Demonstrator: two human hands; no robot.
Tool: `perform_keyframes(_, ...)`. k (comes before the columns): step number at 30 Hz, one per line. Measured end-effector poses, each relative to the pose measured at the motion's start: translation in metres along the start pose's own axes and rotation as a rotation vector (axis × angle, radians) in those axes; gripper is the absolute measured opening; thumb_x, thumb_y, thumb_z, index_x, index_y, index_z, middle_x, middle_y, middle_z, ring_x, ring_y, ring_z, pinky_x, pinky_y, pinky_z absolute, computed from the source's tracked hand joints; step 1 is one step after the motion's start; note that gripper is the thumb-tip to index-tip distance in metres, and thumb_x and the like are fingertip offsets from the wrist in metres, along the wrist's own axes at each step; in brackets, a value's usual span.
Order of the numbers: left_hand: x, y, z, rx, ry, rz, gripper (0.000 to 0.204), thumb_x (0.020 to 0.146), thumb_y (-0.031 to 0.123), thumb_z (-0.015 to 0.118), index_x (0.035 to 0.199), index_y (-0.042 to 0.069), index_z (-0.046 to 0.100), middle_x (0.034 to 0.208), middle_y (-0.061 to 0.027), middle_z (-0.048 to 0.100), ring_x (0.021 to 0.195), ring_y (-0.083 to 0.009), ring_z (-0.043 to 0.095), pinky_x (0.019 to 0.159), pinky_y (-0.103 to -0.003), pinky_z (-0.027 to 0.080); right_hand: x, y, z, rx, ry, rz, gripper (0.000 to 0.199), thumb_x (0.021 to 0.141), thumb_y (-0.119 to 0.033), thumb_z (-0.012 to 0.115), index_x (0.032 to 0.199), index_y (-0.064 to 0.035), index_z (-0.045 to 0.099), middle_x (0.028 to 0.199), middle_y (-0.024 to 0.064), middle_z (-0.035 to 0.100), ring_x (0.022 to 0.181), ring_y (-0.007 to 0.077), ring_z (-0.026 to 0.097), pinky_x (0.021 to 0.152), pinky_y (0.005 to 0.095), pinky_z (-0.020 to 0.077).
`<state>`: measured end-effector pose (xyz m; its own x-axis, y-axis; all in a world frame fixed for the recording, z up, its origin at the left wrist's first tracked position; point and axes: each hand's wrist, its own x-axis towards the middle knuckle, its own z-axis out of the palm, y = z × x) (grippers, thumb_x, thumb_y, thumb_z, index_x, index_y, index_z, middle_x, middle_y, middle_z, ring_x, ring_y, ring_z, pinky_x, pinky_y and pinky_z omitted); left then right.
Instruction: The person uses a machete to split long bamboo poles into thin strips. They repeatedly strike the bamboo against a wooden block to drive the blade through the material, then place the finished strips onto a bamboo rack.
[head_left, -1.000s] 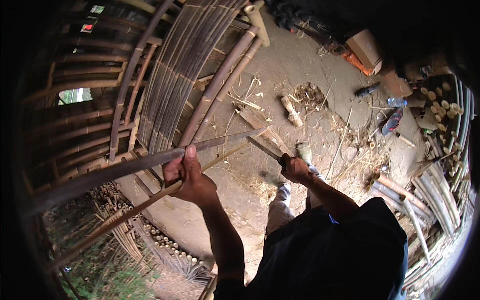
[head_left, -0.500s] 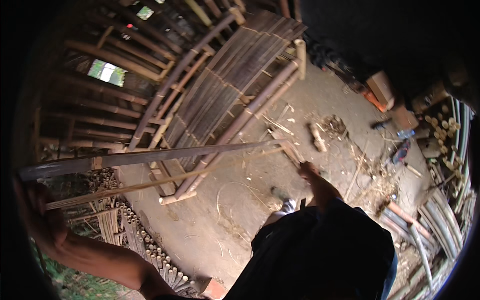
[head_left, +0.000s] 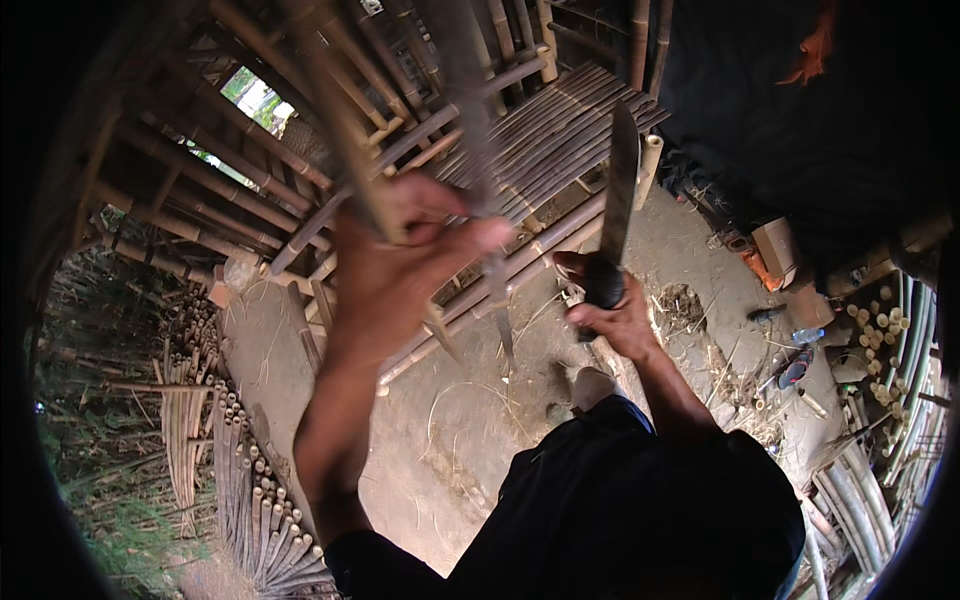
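Two bamboo strips (head_left: 470, 150) are held raised, near the lens and motion-blurred, crossing in front of the bamboo slat platform (head_left: 560, 130). Strips are clamped by the left hand (head_left: 400, 260), fingers curled tight, thumb laid across. A long-bladed knife (head_left: 618, 190) is held upright just to the right, apart from the strips; its dark handle is fully enclosed by the right hand (head_left: 615, 315). Dirt floor (head_left: 450, 440) is seen below; cut bamboo poles (head_left: 250, 490) are stacked lower left, tube offcuts (head_left: 885, 350) at right.
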<state>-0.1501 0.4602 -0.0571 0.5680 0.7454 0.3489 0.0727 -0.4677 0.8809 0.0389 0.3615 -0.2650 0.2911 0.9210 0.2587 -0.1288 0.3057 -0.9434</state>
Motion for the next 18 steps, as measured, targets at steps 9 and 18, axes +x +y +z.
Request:
perform_keyframes(9,0.104,-0.124,0.019,0.447,-0.200,-0.199,0.031,0.082,0.025,0.082,0.091,0.000,0.066,0.063,0.0020,0.055,0.058,-0.0053,0.050,0.051,-0.023,0.040,0.067,0.068,0.024,0.406,0.462,0.064,0.017,0.090,-0.012,0.071,0.093,0.0029,0.064,0.080,0.0120,0.067,0.067,0.0232,0.069,0.070,0.0400,0.0594)
perform_keyframes(18,0.126,-0.431,-0.017,0.452,0.036,-0.066,0.034,0.093,0.033,0.067,0.107,0.001,0.068,0.078,-0.0156,0.070,0.073,-0.0292,0.070,0.070,-0.038,0.054,0.116,0.158,-0.088,0.314,0.996,0.208,0.017,0.085,-0.012,0.068,0.082,0.0016,0.058,0.070,0.0096,0.061,0.053,0.0201,0.061,0.053,0.0364,0.0558)
